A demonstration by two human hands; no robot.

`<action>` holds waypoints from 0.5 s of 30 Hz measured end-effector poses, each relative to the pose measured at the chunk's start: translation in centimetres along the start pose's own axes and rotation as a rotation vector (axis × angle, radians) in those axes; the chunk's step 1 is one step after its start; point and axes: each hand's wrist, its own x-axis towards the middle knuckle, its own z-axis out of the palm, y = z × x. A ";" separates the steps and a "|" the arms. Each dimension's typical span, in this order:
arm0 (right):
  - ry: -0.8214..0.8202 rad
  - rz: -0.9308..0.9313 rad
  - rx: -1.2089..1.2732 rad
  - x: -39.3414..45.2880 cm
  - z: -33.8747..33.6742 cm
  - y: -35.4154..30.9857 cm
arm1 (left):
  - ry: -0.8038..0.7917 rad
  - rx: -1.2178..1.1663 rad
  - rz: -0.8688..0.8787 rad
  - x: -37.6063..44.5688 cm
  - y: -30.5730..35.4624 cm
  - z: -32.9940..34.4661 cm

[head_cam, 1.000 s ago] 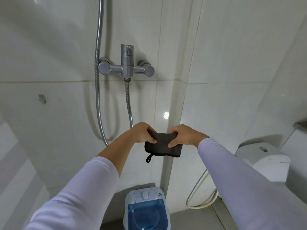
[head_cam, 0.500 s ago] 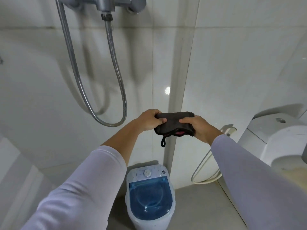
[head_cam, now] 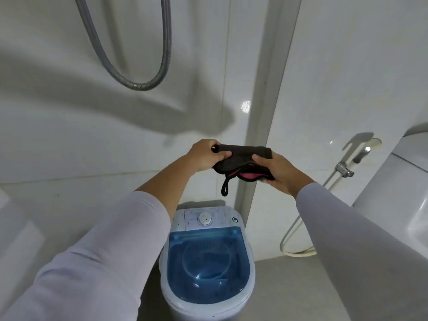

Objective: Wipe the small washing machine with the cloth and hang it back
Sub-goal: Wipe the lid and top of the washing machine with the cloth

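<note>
Both hands hold the folded dark cloth (head_cam: pixel 243 162) up in front of the wall corner: the left hand (head_cam: pixel 205 157) pinches its 9 o'clock end, the right hand (head_cam: pixel 276 171) grips its 3 o'clock end, and a loop dangles below. At 6 o'clock from the cloth, well apart, stands the small washing machine (head_cam: pixel 207 262), blue lid closed; what its tub holds cannot be told. Bare floor (head_cam: pixel 287 288) lies at its 3 o'clock; a sprayer hose (head_cam: pixel 298 228) hangs beyond.
</note>
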 end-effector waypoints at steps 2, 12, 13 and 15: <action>-0.045 -0.013 0.031 0.4 0.2 2.7 | 0.035 0.038 0.016 0.0 -2.3 1.4; -0.142 -0.011 0.045 -3.0 1.3 11.3 | 0.090 0.089 0.073 -4.9 -8.0 5.9; -0.142 -0.016 0.036 -3.7 1.5 11.5 | 0.092 0.096 0.074 -5.7 -8.0 6.1; -0.123 -0.030 0.003 -5.0 1.8 11.7 | 0.090 0.120 0.068 -7.1 -7.9 6.5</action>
